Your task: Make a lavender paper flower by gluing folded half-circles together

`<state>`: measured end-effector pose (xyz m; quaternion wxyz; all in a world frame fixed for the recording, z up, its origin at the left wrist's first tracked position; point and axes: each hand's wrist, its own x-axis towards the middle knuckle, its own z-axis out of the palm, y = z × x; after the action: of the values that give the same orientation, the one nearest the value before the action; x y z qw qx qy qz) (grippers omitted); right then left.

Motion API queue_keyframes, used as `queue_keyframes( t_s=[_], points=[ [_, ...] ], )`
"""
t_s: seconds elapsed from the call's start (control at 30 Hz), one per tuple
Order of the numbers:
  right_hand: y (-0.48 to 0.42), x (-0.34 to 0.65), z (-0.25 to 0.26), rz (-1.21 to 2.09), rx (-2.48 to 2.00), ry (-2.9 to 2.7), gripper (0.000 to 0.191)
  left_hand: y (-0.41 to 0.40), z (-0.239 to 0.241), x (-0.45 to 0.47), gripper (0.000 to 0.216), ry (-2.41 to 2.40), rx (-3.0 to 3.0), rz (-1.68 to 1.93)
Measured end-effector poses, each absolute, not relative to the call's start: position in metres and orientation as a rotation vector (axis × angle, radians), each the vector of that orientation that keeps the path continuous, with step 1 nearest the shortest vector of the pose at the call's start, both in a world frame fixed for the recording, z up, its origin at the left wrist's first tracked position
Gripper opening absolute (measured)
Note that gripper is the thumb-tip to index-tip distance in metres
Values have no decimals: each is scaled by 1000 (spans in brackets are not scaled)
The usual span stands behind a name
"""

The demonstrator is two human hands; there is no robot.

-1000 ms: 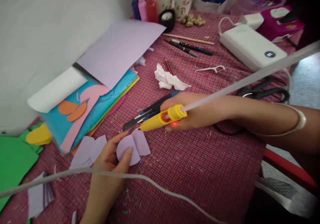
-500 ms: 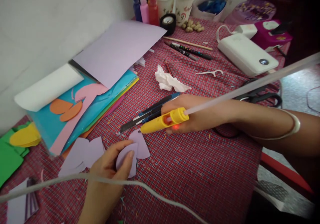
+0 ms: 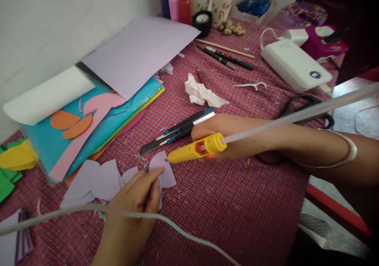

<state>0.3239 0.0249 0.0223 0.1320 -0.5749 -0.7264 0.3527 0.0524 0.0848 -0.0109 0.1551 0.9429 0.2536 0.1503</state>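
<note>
R hand (image 3: 232, 123) closed round glue gun (image 3: 189, 150); long axis runs L to R edge of lilac paper (image 3: 168, 176). L hand (image 3: 134, 197) nearer, half-curled, index on paper; pinch unclear.

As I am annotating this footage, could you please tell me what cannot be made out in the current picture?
In the head view:
Yellow glue gun, grip: hidden by the right hand.
Purple paper piece, partly: covered by the left hand.
Red bottle, tip: cut off by the upper edge.
Power bank, display digits: too small and blurred.
</note>
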Motion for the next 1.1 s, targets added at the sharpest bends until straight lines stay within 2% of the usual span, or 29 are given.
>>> queue_keyframes(
  t_s=[0.5,0.8,1.1],
  points=[
    [23,329,16,1082,-1440,-2201,24,86,-8,56,16,738,2655,369],
    [22,331,17,1224,-1414,-2201,22,87,-9,51,16,775,2616,322],
    [21,330,14,1188,-1388,-2207,22,89,-8,54,16,785,2594,355]
  ],
)
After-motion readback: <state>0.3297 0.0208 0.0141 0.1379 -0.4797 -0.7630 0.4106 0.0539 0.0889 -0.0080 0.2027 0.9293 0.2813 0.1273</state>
